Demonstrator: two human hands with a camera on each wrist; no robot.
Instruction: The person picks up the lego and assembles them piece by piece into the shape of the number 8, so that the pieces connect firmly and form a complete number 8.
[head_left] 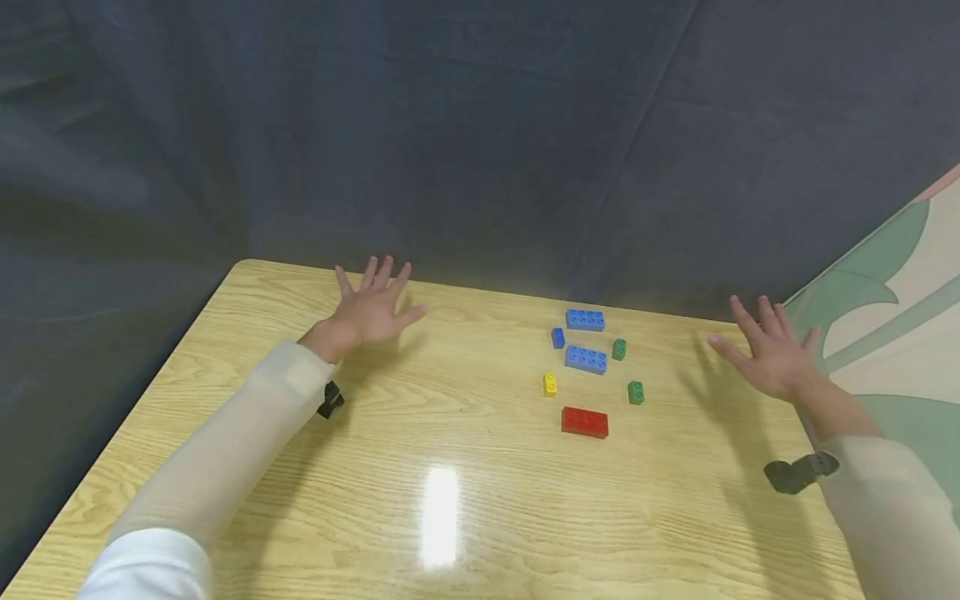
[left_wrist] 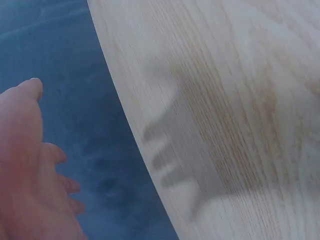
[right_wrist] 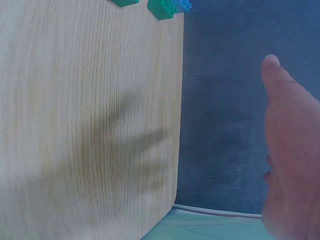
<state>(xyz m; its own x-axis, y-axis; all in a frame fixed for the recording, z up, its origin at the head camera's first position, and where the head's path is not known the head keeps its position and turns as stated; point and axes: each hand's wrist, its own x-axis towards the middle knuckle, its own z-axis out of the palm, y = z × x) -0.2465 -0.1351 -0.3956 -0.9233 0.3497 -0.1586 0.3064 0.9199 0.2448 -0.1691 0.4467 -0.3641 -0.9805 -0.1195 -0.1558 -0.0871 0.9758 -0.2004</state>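
Note:
Fingers spread, my left hand (head_left: 367, 312) hovers over the table's far left part and holds nothing. My right hand (head_left: 776, 358) is likewise spread above the far right corner, its shadow falling on the wood. Between them, closer to the right hand, lie toy building bricks: two long blue bricks (head_left: 585, 320), a small blue brick (head_left: 558, 337), two small green bricks (head_left: 636, 392), a small yellow brick (head_left: 551, 384) and a long red brick (head_left: 585, 422). In the right wrist view a green brick (right_wrist: 161, 9) shows at the top edge. Neither hand touches a brick.
The bricks lie apart on a light wood table (head_left: 337, 492) with a rounded far left corner. A dark cloth (head_left: 450, 150) hangs behind it and along the left. At the right is a patterned leaf panel (head_left: 892, 333). Each wrist carries a small black camera (head_left: 801, 472).

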